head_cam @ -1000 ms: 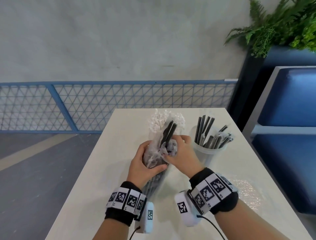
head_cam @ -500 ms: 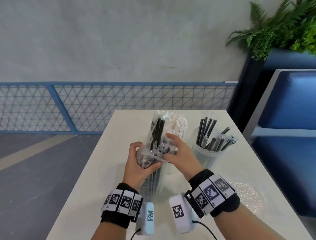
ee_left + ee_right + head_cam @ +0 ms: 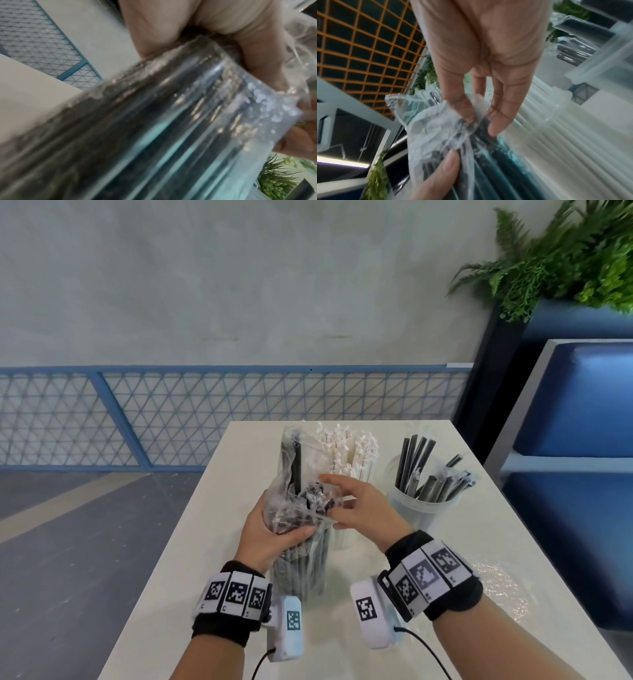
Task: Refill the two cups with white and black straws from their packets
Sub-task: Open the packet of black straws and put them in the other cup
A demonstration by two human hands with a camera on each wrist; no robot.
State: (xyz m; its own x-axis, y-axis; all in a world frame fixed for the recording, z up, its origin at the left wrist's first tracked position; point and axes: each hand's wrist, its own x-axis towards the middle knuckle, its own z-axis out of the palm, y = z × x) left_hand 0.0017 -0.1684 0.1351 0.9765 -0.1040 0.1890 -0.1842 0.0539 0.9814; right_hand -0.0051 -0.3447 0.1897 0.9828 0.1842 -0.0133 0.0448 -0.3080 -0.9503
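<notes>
Two cups are being refilled, and both already look stocked: the cup of white straws at centre frame is looking crammed, while the cup of black straws to its right is only partly filled. A clear packet of black straws is being gripped upright at lower centre by the left hand, fingers wrapped round its middle. The packet's crumpled mouth is being pinched by the right hand, thumb and forefinger closing on the plastic. Plenty of black straws are being kept inside, so the white side seems done and more transfers are likely being called for.
</notes>
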